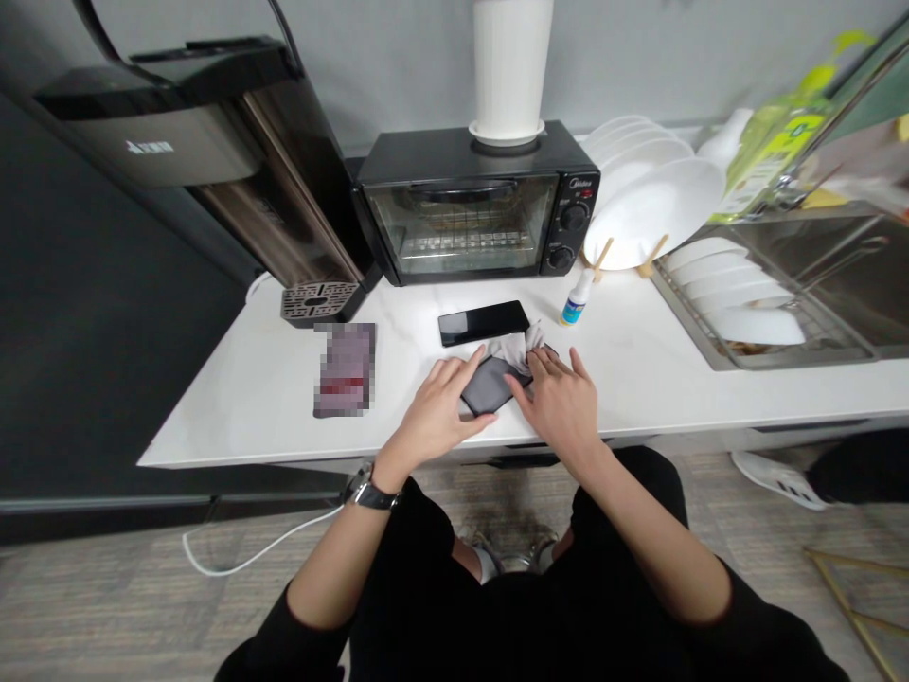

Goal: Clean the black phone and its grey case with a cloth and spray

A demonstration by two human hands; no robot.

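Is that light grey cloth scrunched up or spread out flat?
Scrunched up: the cloth shows wrinkles and raised folds beside the right hand.

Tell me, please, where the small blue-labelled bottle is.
In the head view, the small bottle stands right of centre on the counter, near the right front corner of the toaster oven, beyond the right hand.

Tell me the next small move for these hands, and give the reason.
I'd probably draw the light grey cloth across the dark grey phone-shaped object: the right hand is at the crumpled cloth beside the object's far end, most of the object's upper face shows uncovered, and the left hand spans its near end, which should keep it steady.
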